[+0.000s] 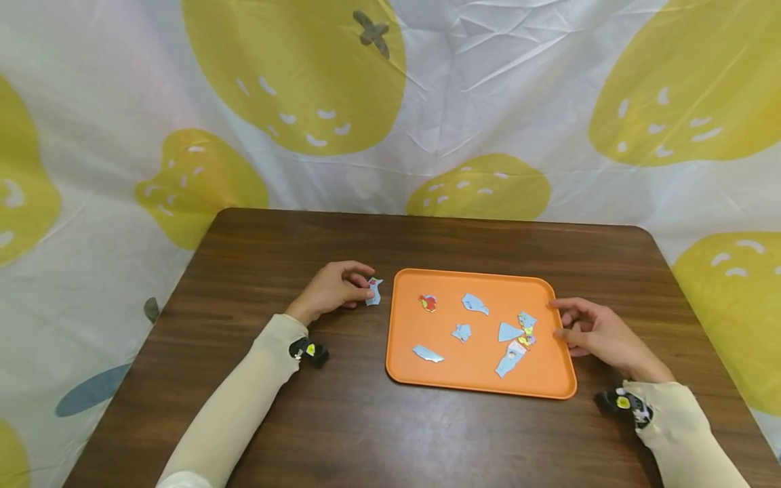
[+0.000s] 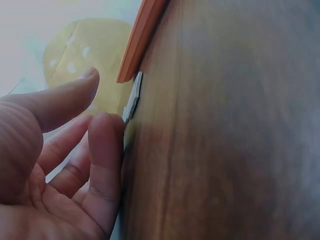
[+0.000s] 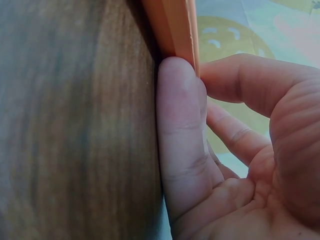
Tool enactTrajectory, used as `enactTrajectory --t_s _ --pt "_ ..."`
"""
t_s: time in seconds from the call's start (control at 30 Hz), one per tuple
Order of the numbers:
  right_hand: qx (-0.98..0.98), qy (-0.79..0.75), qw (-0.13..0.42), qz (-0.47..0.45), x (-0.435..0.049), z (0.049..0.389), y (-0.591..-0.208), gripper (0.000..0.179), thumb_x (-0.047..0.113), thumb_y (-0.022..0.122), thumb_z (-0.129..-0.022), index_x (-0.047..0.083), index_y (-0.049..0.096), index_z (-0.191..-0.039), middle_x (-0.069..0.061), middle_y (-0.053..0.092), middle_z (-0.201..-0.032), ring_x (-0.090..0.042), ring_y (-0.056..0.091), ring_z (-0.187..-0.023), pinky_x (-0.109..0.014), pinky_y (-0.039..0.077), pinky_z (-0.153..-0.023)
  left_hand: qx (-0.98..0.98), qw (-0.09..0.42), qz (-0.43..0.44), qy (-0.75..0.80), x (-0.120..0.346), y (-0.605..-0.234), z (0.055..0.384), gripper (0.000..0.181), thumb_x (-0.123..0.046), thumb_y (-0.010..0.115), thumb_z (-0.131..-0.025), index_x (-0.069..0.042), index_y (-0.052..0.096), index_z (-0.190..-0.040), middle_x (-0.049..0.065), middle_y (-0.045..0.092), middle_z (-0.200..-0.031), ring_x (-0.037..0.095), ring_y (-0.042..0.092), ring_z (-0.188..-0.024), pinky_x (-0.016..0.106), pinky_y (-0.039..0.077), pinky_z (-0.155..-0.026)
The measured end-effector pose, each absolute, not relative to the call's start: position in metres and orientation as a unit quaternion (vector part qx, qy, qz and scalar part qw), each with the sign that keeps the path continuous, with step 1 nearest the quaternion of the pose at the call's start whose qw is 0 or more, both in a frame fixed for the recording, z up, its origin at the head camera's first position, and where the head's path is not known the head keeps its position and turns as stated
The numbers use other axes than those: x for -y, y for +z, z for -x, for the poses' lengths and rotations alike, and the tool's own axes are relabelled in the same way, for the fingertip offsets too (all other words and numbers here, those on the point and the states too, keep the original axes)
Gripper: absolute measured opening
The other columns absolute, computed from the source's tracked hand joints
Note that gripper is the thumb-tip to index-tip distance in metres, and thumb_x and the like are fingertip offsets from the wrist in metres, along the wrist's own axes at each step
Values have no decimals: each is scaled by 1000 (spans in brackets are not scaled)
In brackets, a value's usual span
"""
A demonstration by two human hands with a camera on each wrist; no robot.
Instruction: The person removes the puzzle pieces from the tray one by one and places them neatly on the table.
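Note:
In the head view my left hand (image 1: 332, 290) rests near a light-blue jigsaw-like piece (image 1: 374, 293) with a touch of red, left of the orange tray (image 1: 451, 383). From the left wrist, that thin piece (image 2: 133, 98) lies on the tabletop just past my fingertips; my thumb stands apart from the fingers. Whether the fingertips touch the piece I cannot tell. My right hand (image 1: 601, 333) holds the tray's right rim. The right wrist view has one finger low against the tray wall (image 3: 172, 30), another digit at its lip.
On the tray lie a red piece (image 1: 428, 303), separate blue pieces (image 1: 474, 303) and a joined or overlapping cluster (image 1: 526, 329) at the right. The brown wooden table (image 1: 342, 420) ends at a curtain (image 1: 439, 183) with yellow fruit prints.

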State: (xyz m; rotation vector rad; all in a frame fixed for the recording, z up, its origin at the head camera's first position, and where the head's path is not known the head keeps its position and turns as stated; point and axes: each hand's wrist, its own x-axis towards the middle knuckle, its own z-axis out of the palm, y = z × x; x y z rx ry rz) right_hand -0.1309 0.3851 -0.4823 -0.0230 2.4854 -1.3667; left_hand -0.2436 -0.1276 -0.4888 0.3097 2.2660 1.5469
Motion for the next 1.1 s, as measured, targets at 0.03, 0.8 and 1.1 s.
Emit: enactTrajectory --t_s 0.03,0.8,1.1 --pt "-866 -477 152 8 -385 131 -482 64 12 76 -97 3 48 -154 -20 52 -117 -14 69 -85 -37 66 -72 -803 191 -109 554 127 -488 243 49 -16 87 -89 -11 70 -135 7 72 -104 18 71 -83 34 63 -71" --pt "-871 -466 153 7 -387 132 -479 65 9 74 -98 1 45 -156 -21 53 -118 -13 68 -86 -36 66 -72 -801 152 -198 544 69 -469 234 45 -16 87 -89 -2 72 -129 8 69 -102 16 59 -83 24 48 -70" --pt "-870 -468 154 6 -386 131 -479 66 9 74 -98 1 45 -156 -21 53 -118 -13 68 -86 -36 66 -72 -822 147 -223 504 43 -471 230 46 -27 91 -85 -11 76 -125 7 75 -114 19 60 -96 30 50 -84"
